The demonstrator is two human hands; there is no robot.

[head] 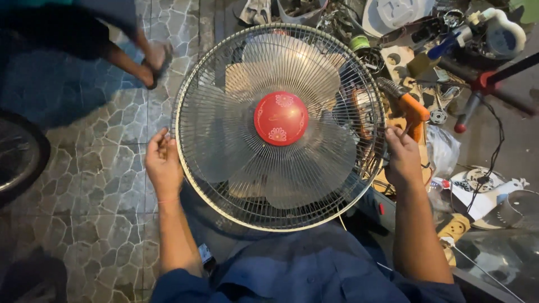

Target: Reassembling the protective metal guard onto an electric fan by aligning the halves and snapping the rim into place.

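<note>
Round fan guard [279, 128] lies face-up between 2 hands: left hand [163, 164] pinches the rim's left edge, right hand [402, 157] is curled on the right edge, equally near.

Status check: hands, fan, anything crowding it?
Left hand and right hand grip opposite sides of the fan guard. Red hub cap faces up. Orange tool and loose parts crowd the right side.
</note>
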